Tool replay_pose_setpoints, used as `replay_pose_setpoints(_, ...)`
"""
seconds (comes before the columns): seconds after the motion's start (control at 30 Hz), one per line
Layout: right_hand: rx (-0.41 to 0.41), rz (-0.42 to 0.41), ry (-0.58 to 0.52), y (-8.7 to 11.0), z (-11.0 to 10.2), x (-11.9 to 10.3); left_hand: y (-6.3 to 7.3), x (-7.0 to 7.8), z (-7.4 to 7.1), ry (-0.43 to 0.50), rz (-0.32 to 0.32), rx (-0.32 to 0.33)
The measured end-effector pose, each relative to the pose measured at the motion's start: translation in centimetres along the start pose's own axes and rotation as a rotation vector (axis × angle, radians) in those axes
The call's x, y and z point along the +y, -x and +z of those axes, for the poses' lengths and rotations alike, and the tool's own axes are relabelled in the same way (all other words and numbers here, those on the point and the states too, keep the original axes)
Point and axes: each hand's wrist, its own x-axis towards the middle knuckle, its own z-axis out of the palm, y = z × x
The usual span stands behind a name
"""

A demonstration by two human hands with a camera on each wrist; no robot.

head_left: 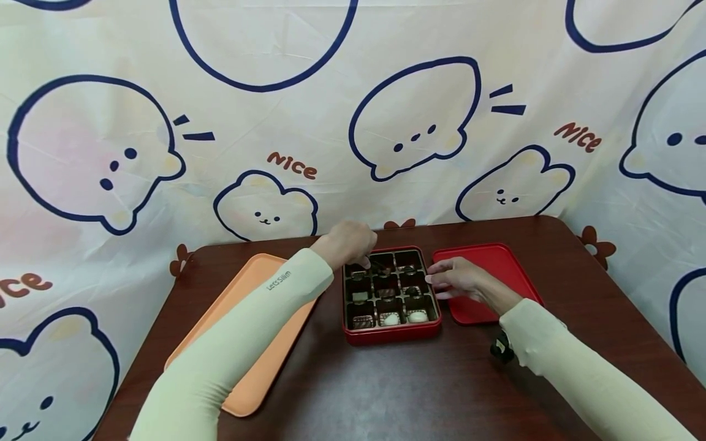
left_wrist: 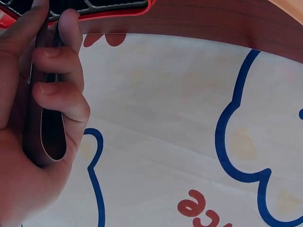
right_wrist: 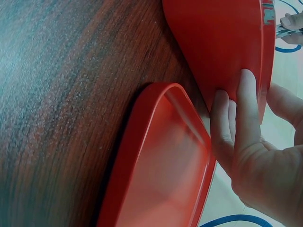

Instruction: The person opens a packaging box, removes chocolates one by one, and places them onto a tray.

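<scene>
Gripping metal tongs (left_wrist: 34, 123) in my curled left hand (head_left: 344, 242) at the far end of the chocolate box (head_left: 393, 334), between orange tray (head_left: 261, 370) and red lid (head_left: 499, 264), I could nudge it askew if my right hand (head_left: 460, 280), straight-fingered against its side, braces too lightly.

Left hand (left_wrist: 73, 103) grips dark metal tongs (left_wrist: 33, 127); two fingers curl across them from the right, a further fingertip shows higher up. Rounded bend of the tongs lies at the palm; far tips not discernible. Red box (left_wrist: 118, 13) beyond the upper end of the tongs, partly in view, dark inside with pale divider edges. Brown table (left_wrist: 199, 22) up and right of the tongs; orange tray (left_wrist: 292, 8) farther right, corner only. White cloth (left_wrist: 156, 94) right of the tongs, printed with blue outlines and red lettering.
</scene>
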Motion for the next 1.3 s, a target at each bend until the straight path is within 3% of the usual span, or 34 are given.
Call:
replay_pose_setpoints(0.33,-0.002,-0.006,-0.002,0.1,0.0,0.0,0.4,0.3,0.5,-0.046,0.026,0.09)
replay_pose_setpoints(0.87,-0.019,-0.024,-0.004,0.1,-0.2,0.2,1.2,0.3,0.1,-0.068,0.053,0.116)
replay_pose_setpoints(1.3,-0.015,-0.024,0.005,0.2,-0.1,0.1,1.8,-0.8,-0.9,-0.031,0.042,0.035)
